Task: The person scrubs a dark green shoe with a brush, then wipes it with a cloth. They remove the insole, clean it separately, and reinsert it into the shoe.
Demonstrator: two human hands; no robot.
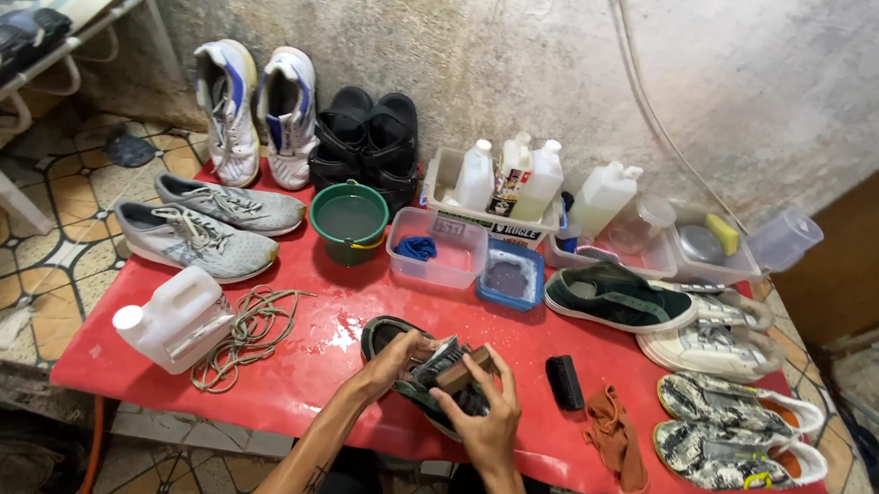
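Both hands work a dark shoe at the worktop's front edge.
Left hand (394,360) grips the dark shoe (406,368); right hand (487,419) clasps a wooden brush (452,366) on it. A white jug (172,318) lies near the left edge, patterned sneakers (735,431) at the right corner.

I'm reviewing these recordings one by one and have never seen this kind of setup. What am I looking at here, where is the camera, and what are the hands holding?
There is no machine: one camera sits on a person's head and looks down at their two bare hands. The left hand steadies a dark shoe on a red table. The right hand grips a wooden-backed brush against that shoe. Around them lie a white jug, loose laces, a green bucket of water, a clear tub with a blue cloth, a black brush, an orange cloth, bottles and several pairs of shoes. The table surface near the shoe looks wet.
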